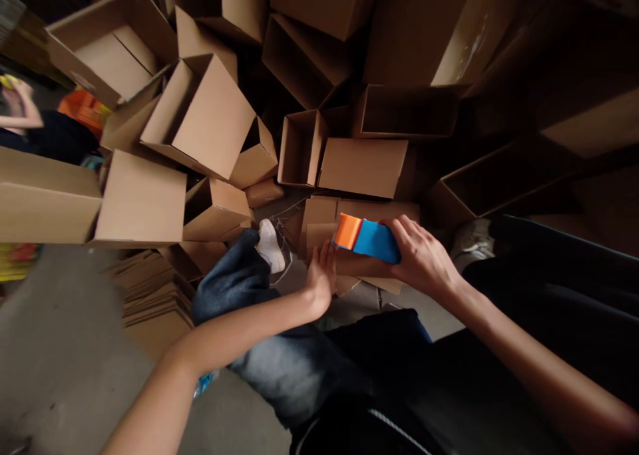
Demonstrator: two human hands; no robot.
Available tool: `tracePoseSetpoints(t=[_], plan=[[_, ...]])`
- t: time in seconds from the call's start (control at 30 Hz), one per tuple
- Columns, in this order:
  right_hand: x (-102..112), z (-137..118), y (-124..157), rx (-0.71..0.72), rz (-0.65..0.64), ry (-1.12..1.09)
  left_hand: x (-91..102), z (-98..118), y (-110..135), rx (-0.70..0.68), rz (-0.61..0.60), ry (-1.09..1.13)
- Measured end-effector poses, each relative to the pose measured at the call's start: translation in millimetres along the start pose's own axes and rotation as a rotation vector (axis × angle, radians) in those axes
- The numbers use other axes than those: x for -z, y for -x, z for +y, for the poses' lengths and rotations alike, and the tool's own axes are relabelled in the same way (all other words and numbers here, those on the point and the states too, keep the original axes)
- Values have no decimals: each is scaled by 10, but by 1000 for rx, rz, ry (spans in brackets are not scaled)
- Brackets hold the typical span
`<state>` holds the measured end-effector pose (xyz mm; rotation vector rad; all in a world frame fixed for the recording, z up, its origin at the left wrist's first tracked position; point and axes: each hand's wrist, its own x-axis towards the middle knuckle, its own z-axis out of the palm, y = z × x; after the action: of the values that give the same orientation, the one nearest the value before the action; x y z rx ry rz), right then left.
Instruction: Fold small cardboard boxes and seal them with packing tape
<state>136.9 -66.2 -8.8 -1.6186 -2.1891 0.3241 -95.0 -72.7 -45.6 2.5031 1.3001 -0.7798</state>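
My right hand [417, 252] is wrapped round the back of a blue and orange tape dispenser [374, 239]. Its orange end points left, over a flat-lying cardboard box [319, 237] between my feet. Just below that orange end is my left hand [323, 272], fingers stretched out along the box and their tips close by the dispenser. Whether those fingertips touch the dispenser I cannot tell. Part of the box is hidden behind the dispenser and both hands.
Open cardboard boxes [214, 119] are heaped ahead and to both sides. Flattened cardboard sheets [157, 295] are stacked left of my knee. My white shoe [271, 245] stands beside some loose string [287, 232]. Another person's arm [24, 109] shows at far left.
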Motion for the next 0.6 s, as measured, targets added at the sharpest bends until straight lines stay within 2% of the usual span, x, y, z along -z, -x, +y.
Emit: tracePoseSetpoints(t=[0.13,0.23,0.4,0.6], plan=[[-4,44,51,38,20,14,128,83,57,41,-50,-107],[48,10,1,88,-33,85,100,142,35,95,-10,-52],[78,-191,-166,186,-158,208,83,158,2,115,66,104],[32,-367,-110,177,-121,271,182,75,75,57,-51,40]])
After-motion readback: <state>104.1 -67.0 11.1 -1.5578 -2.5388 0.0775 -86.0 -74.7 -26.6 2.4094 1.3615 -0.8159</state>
